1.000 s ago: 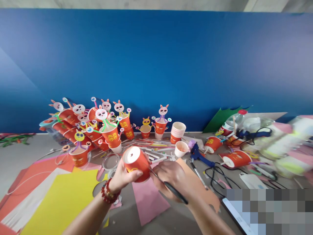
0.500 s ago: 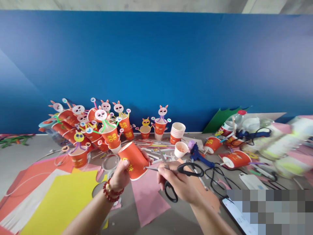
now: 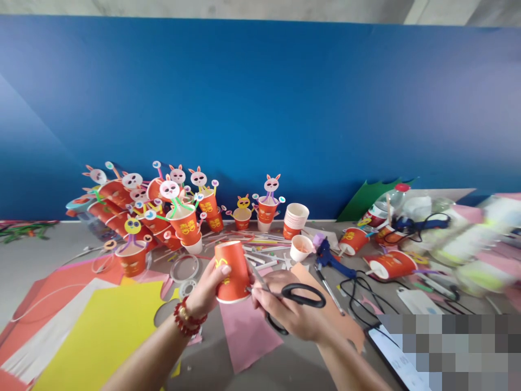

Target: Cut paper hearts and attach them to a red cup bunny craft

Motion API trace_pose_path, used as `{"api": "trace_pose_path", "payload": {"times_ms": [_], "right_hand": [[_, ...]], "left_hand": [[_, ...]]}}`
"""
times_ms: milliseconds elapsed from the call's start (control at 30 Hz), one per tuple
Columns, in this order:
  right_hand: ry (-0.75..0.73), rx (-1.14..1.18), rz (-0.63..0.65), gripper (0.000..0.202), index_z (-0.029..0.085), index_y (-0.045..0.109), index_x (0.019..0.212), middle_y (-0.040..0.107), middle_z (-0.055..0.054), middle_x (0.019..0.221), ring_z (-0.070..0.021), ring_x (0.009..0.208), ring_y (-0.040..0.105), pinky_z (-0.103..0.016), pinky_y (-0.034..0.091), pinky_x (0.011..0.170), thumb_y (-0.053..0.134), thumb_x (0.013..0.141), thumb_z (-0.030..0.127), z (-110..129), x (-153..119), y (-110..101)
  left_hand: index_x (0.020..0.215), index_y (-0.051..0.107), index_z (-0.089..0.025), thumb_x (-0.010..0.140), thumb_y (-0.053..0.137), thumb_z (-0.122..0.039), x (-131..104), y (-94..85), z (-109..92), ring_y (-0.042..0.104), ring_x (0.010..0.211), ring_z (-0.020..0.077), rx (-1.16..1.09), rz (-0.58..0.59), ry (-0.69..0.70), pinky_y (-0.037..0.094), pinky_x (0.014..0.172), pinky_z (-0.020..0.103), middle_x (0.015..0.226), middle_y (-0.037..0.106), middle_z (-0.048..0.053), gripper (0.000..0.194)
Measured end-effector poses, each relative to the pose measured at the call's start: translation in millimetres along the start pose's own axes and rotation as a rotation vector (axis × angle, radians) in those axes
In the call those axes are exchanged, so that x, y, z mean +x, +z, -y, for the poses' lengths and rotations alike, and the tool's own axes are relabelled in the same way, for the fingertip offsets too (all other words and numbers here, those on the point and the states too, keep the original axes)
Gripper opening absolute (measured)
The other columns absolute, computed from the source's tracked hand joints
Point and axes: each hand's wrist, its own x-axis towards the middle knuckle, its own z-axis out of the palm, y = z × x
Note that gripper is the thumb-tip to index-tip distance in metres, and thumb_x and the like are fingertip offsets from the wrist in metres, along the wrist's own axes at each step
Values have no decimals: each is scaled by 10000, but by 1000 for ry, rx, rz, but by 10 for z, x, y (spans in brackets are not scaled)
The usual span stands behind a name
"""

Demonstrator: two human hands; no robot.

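My left hand [image 3: 209, 285] is closed round a red paper cup [image 3: 233, 269] with yellow lettering, its thumb on the near side. The cup is held nearly upright above a pink paper sheet [image 3: 248, 342]. In my right hand [image 3: 291, 304] is a pair of scissors with black handles [image 3: 303, 296]. One blade points up and to the left; the other blade's tip is at the cup's right side near its lower rim. Whether that tip has gone through the wall I cannot tell, as my fingers partly cover it.
Red cups with paper rabbit faces [image 3: 185, 225] crowd the back left. Behind my hands stand stacked paper cups [image 3: 296, 220] and a small white cup [image 3: 302, 248]. A blue glue gun [image 3: 334, 260] with black cable lies right, near a phone [image 3: 394, 353]. Yellow paper [image 3: 101, 331] covers the front left.
The cup has turned more upright and shifted slightly right. My right hand has moved left and closer to it, bringing the scissors along.
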Motion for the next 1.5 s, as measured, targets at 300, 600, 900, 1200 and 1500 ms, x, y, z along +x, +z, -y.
{"api": "trace_pose_path", "payload": {"times_ms": [300,600,900,1200,1500], "right_hand": [[-132,-158,109,344,204,524,627,547,-4,589,-146,567,450,-275,344,565,369,932,226,34,54,-54],[-64,-269,-33,336,211,549,597,620,-14,597,-167,578,523,-299,340,578,457,919,185,5,20,-75],[110,-58,-43,398,198,588,627,649,18,603,-148,603,605,-262,410,607,434,992,243,17,64,-96],[61,-71,-20,393,219,602,671,654,10,638,-166,682,616,-269,427,694,406,1010,255,13,-1,-59],[-141,-356,70,240,198,511,655,594,-9,619,-149,556,507,-273,290,532,426,870,131,38,63,-65]], "left_hand": [[1028,672,-128,774,728,-451,-5,13,-32,700,748,244,36,4,-249,556,678,330,859,732,95,415],[1140,645,-134,845,679,-433,29,16,-60,698,923,276,75,-12,-216,549,797,352,1048,732,129,421],[1395,451,-229,798,701,-245,45,11,-137,676,1036,294,-44,4,-149,523,901,409,1187,690,110,647],[1376,473,-212,776,684,-313,66,-29,-57,709,897,285,-128,59,-100,553,812,413,1045,716,107,644],[1159,590,-173,822,709,-283,50,92,-159,681,772,194,-20,-176,-207,549,709,295,914,692,58,374]]}}
